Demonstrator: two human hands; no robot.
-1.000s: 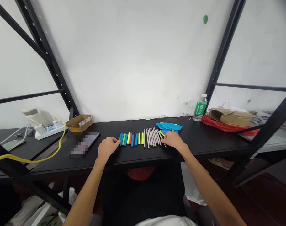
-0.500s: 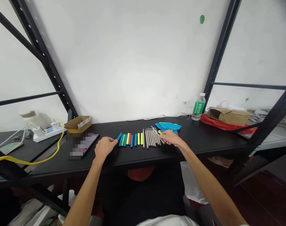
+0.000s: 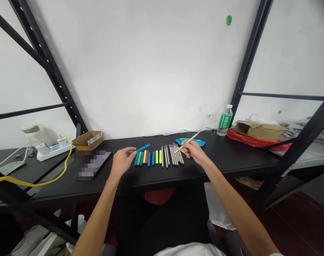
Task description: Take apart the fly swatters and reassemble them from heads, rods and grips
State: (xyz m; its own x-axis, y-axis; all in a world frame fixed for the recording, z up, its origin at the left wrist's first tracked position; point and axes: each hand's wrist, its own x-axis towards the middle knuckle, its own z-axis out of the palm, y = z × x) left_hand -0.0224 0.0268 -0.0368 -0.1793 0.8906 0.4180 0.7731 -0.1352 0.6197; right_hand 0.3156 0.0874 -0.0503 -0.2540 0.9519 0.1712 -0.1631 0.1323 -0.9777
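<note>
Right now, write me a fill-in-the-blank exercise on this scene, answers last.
The left hand holds a stick coloured ____.
One grey rod is held in the ____ hand.
The bottle has a label coloured mainly ____.
The cardboard box at the far right lies on plastic coloured ____.
Missing words: blue; right; green; red.

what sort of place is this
Perhaps a small workshop or storage room: a black worktop running between perforated metal posts, with coloured strips and thin grey rods laid out side by side on it.
</note>
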